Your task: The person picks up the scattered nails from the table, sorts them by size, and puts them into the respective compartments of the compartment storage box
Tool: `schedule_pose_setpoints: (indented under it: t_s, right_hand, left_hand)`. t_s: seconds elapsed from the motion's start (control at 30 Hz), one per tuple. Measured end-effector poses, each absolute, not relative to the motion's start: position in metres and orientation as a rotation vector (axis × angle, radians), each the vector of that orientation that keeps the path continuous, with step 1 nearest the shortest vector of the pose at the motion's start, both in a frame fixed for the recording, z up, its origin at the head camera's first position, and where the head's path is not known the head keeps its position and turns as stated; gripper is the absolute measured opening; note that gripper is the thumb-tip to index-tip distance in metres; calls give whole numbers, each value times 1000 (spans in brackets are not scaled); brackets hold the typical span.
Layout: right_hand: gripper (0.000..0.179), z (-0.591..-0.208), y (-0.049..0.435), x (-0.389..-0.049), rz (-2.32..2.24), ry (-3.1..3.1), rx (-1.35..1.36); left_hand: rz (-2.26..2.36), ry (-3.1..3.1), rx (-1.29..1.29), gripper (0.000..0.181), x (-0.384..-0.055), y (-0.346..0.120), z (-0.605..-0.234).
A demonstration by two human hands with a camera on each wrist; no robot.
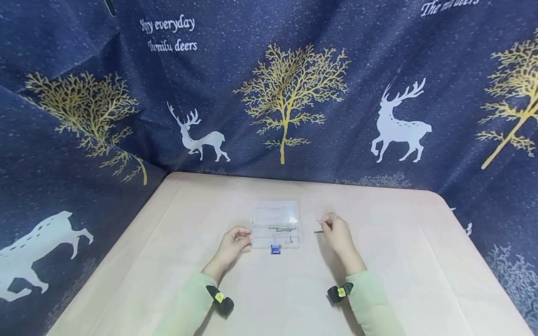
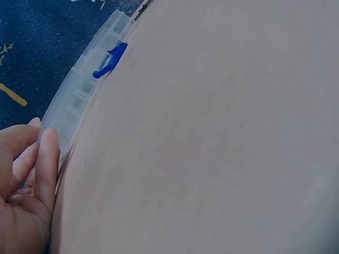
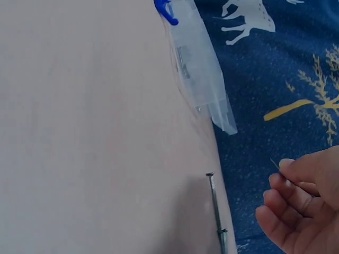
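A clear plastic box (image 1: 275,225) with an open lid and a blue latch (image 1: 275,249) lies on the table. Several long dark nails (image 1: 282,229) and a shorter nail (image 1: 291,240) show in its compartments. My left hand (image 1: 233,242) grips the box's left edge, thumb and fingertips at its corner in the left wrist view. To the right of the box, my right hand (image 1: 336,232) pinches a thin nail (image 3: 274,163) between thumb and forefinger, its point sticking out. Below that hand, dark nails (image 3: 214,198) lie on the table, one partly past the other.
A pale cloth covers the table (image 1: 286,289). Behind it hangs a dark blue curtain (image 1: 319,154) printed with white deer and golden trees. Both wrists wear dark straps with small cameras.
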State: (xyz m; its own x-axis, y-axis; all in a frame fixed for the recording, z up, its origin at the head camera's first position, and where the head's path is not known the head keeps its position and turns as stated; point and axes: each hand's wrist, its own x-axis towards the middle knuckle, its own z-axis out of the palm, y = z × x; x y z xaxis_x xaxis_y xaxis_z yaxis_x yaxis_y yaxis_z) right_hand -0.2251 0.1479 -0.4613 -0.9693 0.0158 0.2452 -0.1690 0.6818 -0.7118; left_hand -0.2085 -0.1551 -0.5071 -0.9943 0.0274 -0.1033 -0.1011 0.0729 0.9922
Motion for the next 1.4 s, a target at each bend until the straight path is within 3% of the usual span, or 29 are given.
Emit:
schedule_pose_setpoints:
  t_s: [0.5, 1.0, 1.4]
  right_hand:
    - [7, -459, 136, -209, 1276, -2581, 270]
    - [7, -469, 117, -203, 1430, -2574, 305]
    - [7, -471, 108, -205, 1462, -2579, 351]
  left_hand:
    - [2038, 2247, -41, 23, -197, -154, -469]
    - [2049, 2234, -37, 22, -197, -152, -471]
    - [2064, 2243, -74, 23, -211, -155, -507]
